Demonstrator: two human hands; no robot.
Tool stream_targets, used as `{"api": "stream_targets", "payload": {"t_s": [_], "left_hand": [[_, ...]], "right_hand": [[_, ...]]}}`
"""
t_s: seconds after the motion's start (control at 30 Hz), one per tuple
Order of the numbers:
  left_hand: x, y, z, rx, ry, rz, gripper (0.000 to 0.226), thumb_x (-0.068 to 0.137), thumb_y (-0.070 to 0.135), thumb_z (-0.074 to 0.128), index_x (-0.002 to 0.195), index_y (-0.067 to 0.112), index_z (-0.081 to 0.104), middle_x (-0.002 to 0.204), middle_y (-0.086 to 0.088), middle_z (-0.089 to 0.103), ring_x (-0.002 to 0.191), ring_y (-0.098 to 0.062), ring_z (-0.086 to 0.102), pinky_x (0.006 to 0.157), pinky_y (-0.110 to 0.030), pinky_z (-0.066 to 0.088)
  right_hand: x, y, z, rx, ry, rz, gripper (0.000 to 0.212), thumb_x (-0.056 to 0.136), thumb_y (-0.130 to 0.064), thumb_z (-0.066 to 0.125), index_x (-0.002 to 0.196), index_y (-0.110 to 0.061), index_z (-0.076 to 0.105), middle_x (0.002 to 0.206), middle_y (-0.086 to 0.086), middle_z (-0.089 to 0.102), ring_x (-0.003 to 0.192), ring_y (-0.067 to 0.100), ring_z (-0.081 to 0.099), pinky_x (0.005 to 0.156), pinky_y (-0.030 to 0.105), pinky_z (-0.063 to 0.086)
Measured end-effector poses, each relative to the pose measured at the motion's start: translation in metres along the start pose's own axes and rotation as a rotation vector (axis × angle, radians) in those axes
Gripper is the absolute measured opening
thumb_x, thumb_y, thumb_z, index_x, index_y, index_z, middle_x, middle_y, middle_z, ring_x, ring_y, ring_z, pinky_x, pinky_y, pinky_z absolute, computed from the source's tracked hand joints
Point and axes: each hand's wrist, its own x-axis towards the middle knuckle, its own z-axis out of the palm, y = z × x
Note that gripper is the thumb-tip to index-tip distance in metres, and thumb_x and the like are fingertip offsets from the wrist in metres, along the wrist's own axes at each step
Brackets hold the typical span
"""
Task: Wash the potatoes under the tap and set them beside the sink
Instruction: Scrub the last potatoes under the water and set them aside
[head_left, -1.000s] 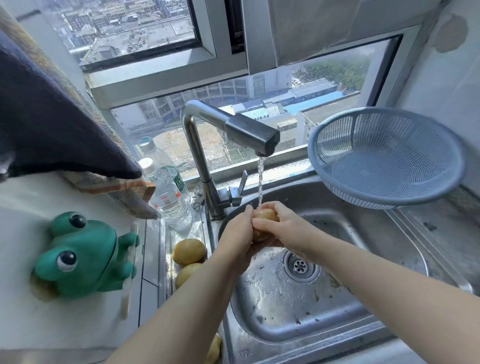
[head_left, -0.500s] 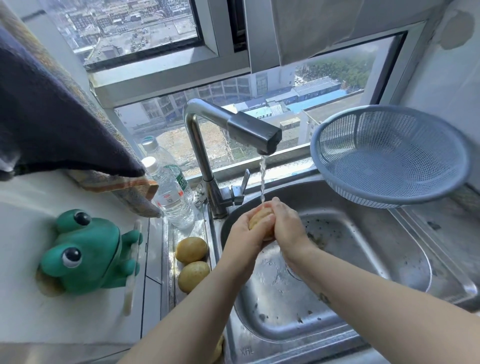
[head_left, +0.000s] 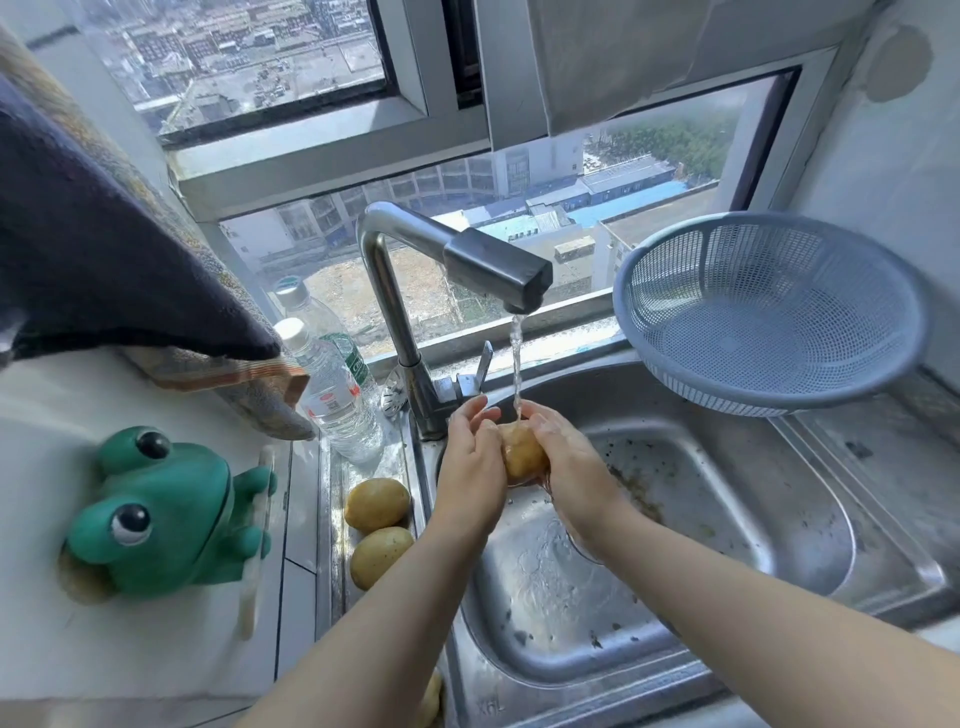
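Observation:
A yellow-brown potato (head_left: 521, 451) sits between both hands over the steel sink (head_left: 753, 525), under the running stream from the tap (head_left: 493, 270). My left hand (head_left: 472, 457) cups its left side and my right hand (head_left: 566, 457) wraps its right side. Two more potatoes (head_left: 376, 503) (head_left: 381, 556) lie on the sink's left ledge. Part of another potato (head_left: 431, 699) shows at the bottom, under my left forearm.
A blue plastic colander (head_left: 769, 317) leans on the sink's back right corner. Two water bottles (head_left: 332, 395) stand left of the tap. A green frog figure (head_left: 161, 514) sits on the white counter, with a dark cloth (head_left: 104, 249) hanging above it.
The potato has turned between my hands, so more of it shows in the gap between them. My hands stay under the water stream.

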Motion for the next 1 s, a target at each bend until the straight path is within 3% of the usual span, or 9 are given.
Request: {"api": "stream_targets", "payload": {"t_s": [0.2,0.33,0.4,0.47,0.53,0.6,0.7,0.83,1.0], "left_hand": [[0.005,-0.009,-0.008,0.103,-0.094,0.100,0.039,0.104,0.015,0.030,0.139,0.029,0.026,0.135,-0.004,0.042,0.122,-0.021,0.049,0.101,-0.037,0.046],[0.006,-0.014,-0.009,0.152,-0.123,0.109,0.053,0.103,0.015,0.031,0.150,0.030,0.011,0.143,-0.005,0.036,0.131,-0.021,0.042,0.111,-0.044,0.036],[0.005,-0.015,-0.005,0.074,-0.070,0.068,0.052,0.102,0.016,0.036,0.148,0.030,0.018,0.141,-0.004,0.041,0.128,-0.019,0.045,0.110,-0.042,0.038],[0.003,-0.014,-0.001,-0.107,0.002,-0.040,0.041,0.100,0.019,0.045,0.140,0.022,0.036,0.130,-0.006,0.053,0.118,-0.020,0.056,0.100,-0.036,0.046],[0.000,-0.012,0.004,-0.245,0.000,-0.160,0.029,0.100,0.023,0.047,0.121,0.006,0.056,0.113,-0.014,0.066,0.104,-0.022,0.064,0.088,-0.032,0.051],[-0.004,-0.011,0.007,-0.245,0.001,-0.216,0.030,0.101,0.025,0.044,0.102,0.005,0.066,0.101,-0.015,0.070,0.093,-0.021,0.066,0.079,-0.031,0.051],[-0.007,-0.010,0.004,-0.278,0.014,-0.317,0.030,0.102,0.034,0.039,0.100,0.016,0.064,0.102,-0.007,0.069,0.089,-0.015,0.064,0.077,-0.031,0.050],[-0.016,-0.006,0.001,-0.483,-0.127,-0.501,0.036,0.102,0.041,0.037,0.115,0.019,0.062,0.115,-0.013,0.067,0.092,-0.025,0.066,0.074,-0.038,0.056],[-0.017,-0.003,-0.003,-0.599,-0.197,-0.525,0.035,0.104,0.034,0.034,0.119,0.014,0.058,0.118,-0.017,0.065,0.108,-0.031,0.064,0.082,-0.041,0.058]], "right_hand": [[-0.001,-0.010,-0.014,-0.264,-0.212,0.160,0.049,0.093,-0.041,0.053,0.137,-0.029,0.035,0.124,-0.002,0.055,0.110,0.020,0.060,0.091,0.035,0.052],[-0.004,-0.013,-0.020,-0.457,-0.247,0.213,0.044,0.091,-0.056,0.048,0.125,-0.029,0.046,0.114,-0.006,0.062,0.101,0.009,0.061,0.082,0.027,0.052],[-0.004,-0.011,-0.017,-0.396,-0.199,0.142,0.036,0.094,-0.047,0.048,0.120,-0.023,0.048,0.108,-0.003,0.064,0.094,0.009,0.063,0.073,0.019,0.050],[-0.002,-0.005,-0.013,-0.291,-0.114,0.061,0.028,0.095,-0.039,0.050,0.117,-0.021,0.047,0.108,0.002,0.062,0.096,0.013,0.063,0.080,0.023,0.052],[-0.002,0.004,-0.008,-0.261,-0.043,0.002,0.024,0.096,-0.035,0.049,0.115,-0.022,0.047,0.111,0.003,0.061,0.102,0.016,0.060,0.088,0.028,0.050],[-0.005,0.011,-0.002,-0.252,0.039,-0.028,0.021,0.098,-0.030,0.046,0.116,-0.018,0.047,0.111,0.003,0.060,0.102,0.014,0.058,0.082,0.017,0.046],[-0.005,0.018,0.005,-0.200,0.159,-0.071,0.018,0.099,-0.023,0.042,0.112,-0.013,0.051,0.104,0.002,0.060,0.095,0.013,0.057,0.075,0.015,0.045],[0.002,0.010,0.010,-0.145,0.316,-0.025,0.027,0.101,-0.023,0.036,0.088,-0.017,0.060,0.080,-0.003,0.061,0.074,0.012,0.058,0.063,0.025,0.050],[0.011,0.006,0.011,-0.043,0.353,0.086,0.044,0.100,-0.038,0.039,0.072,-0.020,0.067,0.077,0.001,0.070,0.077,0.021,0.067,0.074,0.037,0.058]]}}
